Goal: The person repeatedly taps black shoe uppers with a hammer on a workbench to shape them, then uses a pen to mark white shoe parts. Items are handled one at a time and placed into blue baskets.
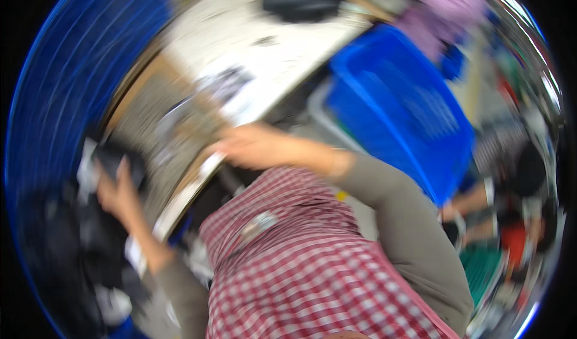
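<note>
The whole view is smeared by motion. My left hand (118, 195) reaches out at the left, its thumb and fingers apart. Just beyond its fingertips is a dark, soft-looking bundle (129, 162); whether they touch cannot be made out. A pale piece (88, 165) lies beside that bundle. My right hand (255, 147) is at the near edge of the worktable, in front of my body. Its fingers are bent and blurred, and anything in them cannot be told. Past that hand, a grey-and-white crumpled piece (228, 84) rests on the table.
A white worktable (276, 54) runs across the top, with a grey-brown section (141, 120) nearer me. A large blue bin (415, 117) stands at the right. Black piles (54, 243) fill the lower left. Another person's hand (466, 204) is at the far right.
</note>
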`<state>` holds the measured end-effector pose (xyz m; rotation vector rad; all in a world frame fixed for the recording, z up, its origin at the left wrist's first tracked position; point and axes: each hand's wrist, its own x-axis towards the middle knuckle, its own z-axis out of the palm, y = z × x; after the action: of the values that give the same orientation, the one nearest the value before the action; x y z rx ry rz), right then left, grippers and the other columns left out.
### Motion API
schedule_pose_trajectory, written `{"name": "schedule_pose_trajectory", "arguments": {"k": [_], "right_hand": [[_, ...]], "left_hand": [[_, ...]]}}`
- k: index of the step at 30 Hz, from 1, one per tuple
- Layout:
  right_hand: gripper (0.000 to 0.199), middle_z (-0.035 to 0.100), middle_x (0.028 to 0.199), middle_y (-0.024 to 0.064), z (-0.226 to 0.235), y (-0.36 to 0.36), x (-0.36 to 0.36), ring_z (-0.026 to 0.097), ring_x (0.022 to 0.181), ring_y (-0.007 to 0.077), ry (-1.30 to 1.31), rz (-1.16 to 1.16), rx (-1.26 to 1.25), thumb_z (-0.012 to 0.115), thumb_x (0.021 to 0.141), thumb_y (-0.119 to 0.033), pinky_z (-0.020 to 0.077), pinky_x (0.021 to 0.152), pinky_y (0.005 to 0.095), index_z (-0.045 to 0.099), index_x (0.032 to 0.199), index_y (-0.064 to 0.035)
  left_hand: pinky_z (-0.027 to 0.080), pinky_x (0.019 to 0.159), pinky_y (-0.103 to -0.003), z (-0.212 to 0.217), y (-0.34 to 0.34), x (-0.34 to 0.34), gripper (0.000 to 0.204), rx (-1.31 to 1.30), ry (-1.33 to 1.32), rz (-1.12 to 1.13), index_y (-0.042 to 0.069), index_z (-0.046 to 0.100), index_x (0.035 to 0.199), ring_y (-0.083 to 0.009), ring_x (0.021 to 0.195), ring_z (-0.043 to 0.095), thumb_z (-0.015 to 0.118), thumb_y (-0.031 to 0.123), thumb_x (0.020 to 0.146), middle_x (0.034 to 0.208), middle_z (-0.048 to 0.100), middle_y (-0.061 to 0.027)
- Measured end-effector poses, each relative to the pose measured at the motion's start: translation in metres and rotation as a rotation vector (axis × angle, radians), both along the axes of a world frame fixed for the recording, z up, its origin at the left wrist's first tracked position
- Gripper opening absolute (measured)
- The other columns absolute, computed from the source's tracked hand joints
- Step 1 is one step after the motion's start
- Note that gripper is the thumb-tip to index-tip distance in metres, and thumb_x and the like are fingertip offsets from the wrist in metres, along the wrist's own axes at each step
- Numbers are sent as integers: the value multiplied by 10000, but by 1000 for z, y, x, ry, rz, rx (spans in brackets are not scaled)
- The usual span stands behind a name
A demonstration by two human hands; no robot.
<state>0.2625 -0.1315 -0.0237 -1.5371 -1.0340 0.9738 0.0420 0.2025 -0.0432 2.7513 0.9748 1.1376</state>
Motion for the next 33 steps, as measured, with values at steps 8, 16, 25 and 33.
{"name": "schedule_pose_trajectory", "arguments": {"k": [8,16,25,33], "right_hand": [[307,364,626,-97,-12,4,24,290,466,5,409,-143,-175,561,1086,-368,228,388,201,489,906,-130],[323,332,609,-100,-19,36,17,265,455,2,475,-139,-181,551,1089,-377,216,384,207,474,892,-133],[282,333,617,-114,-15,0,31,272,467,-4,442,-245,-248,581,1078,-355,219,393,195,486,920,-142],[277,330,628,-99,-22,20,18,270,459,8,448,-131,-201,576,1081,-333,223,390,200,458,914,-146]], "left_hand": [[357,1151,-570,35,-65,-6,1013,-121,179,218,235,420,1579,-494,1468,289,883,38,700,1620,284,-231],[203,1175,-725,48,-83,70,690,72,32,-204,248,619,1399,-436,1498,293,871,334,763,1568,430,-130],[397,1123,-568,49,-69,-18,745,54,277,96,96,526,1460,-386,1422,453,585,-127,752,1474,554,-106],[527,980,-468,36,-111,-58,940,-255,222,289,202,467,1551,-466,1290,559,573,-176,697,1527,460,-223]]}}
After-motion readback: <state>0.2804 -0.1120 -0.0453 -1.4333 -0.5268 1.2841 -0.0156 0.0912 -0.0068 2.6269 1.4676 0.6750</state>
